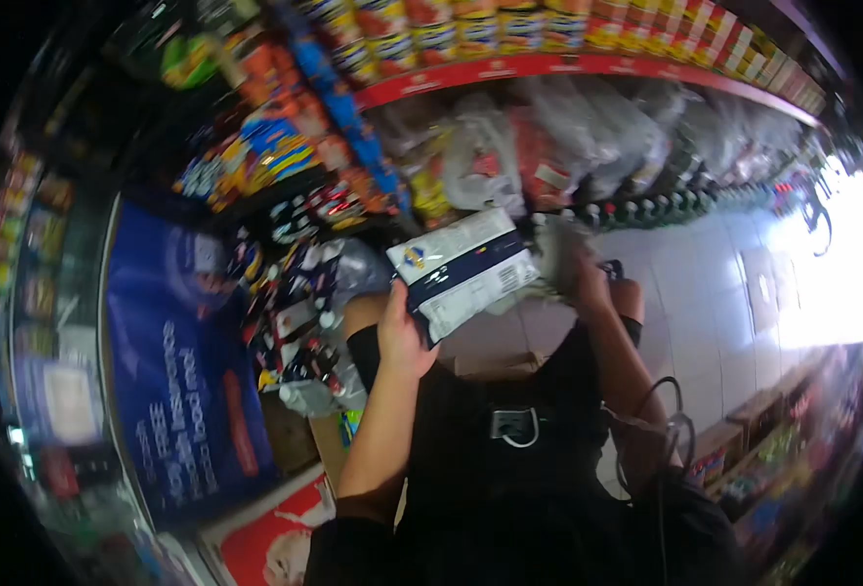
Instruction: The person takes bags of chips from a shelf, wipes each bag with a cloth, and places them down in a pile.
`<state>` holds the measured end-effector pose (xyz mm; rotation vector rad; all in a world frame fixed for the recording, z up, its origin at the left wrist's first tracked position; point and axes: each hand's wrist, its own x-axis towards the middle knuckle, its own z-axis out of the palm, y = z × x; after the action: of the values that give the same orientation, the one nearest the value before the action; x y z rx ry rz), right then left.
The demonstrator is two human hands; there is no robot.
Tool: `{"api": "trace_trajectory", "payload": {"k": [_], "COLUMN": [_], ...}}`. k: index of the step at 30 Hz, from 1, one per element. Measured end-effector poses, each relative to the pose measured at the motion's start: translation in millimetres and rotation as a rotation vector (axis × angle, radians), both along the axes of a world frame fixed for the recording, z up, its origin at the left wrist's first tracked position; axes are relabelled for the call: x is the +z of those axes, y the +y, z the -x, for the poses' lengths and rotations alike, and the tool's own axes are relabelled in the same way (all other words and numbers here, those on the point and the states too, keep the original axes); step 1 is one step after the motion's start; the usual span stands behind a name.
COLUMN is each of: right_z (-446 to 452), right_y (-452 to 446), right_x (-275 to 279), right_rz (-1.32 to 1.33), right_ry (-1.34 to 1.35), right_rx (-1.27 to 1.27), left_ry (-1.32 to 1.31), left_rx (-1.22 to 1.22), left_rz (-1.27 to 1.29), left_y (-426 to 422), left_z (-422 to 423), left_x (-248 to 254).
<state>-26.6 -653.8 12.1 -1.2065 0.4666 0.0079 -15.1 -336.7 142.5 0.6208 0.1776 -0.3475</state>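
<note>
My left hand (402,337) grips the lower left corner of a white and dark blue packet (465,269), thumb on its printed face. The packet is tilted, its right end up. To its right, my right hand (586,273) is closed on a greyish item (560,252), which is blurred and partly behind the packet's right edge. Beyond both hands, filled clear plastic bags (480,161) stand under a red-edged shelf.
Cans (436,41) line the red-edged shelf (548,64) above. Colourful snack packets (265,151) hang at the upper left. A blue banner (182,371) stands left. Bottles and packets (304,332) are beside my left knee. Cartons (754,415) lie lower right; a cable (680,420) loops by my right arm.
</note>
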Motion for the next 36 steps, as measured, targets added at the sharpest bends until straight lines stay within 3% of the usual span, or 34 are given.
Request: {"api": "trace_trajectory", "payload": {"k": [3, 5, 6, 11, 13, 15, 17, 19, 21, 23, 25, 27, 30, 33, 35, 36], "right_z": [7, 20, 24, 18, 20, 19, 19, 17, 16, 21, 20, 20, 23, 23, 27, 25], "right_y": [-33, -36, -38, -29, -35, -50, -50, -49, -48, -36, -28, -27, -15, -24, -19, -16], "right_x": [-29, -22, -16, -7, -21, -57, -68, -72, -68, -42, -26, -21, -2, -21, -15, -11], "right_rz": [-0.404, -0.605, -0.707, -0.647, -0.451, -0.084, 0.258, 0.226, -0.084, -0.236, -0.381, -0.594, -0.501, 0.438, 0.346, 0.165], "right_ry": [-0.095, -0.009, 0.064, 0.078, 0.028, -0.056, -0.111, -0.124, -0.120, -0.139, -0.127, -0.053, -0.077, -0.232, -0.257, -0.215], "right_rx": [-0.017, -0.061, -0.103, -0.105, -0.012, 0.120, 0.174, 0.165, 0.140, 0.138, 0.109, 0.039, 0.057, 0.297, 0.237, 0.194], "left_ry": [-0.086, -0.068, -0.100, -0.075, -0.253, -0.122, 0.155, -0.328, -0.459, -0.334, -0.287, -0.245, -0.285, -0.359, -0.360, -0.373], "left_rx": [0.052, 0.185, 0.251, 0.766, 1.006, 1.177, 1.162, 0.971, 0.742, 0.357, 0.233, 0.385, 0.396, 0.627, 0.763, 0.747], "left_rz": [-0.014, -0.020, -0.058, -0.386, -0.583, -0.871, -1.108, -1.775, -1.977, -2.134, -2.337, -1.882, -1.792, -1.919, -1.832, -1.759], "left_y": [26, 49, 54, 139, 184, 217, 228, 306, 327, 356, 361, 350, 316, 281, 237, 218], "left_z": [-6, -8, -2, 18, 22, 23, 27, 11, -11, -30, -31, -32, -26, -26, -25, -24], "left_x": [11, 5, 30, 82, 94, 109, 139, 106, 93, 52, 24, 2, -4, -14, -11, -17]}}
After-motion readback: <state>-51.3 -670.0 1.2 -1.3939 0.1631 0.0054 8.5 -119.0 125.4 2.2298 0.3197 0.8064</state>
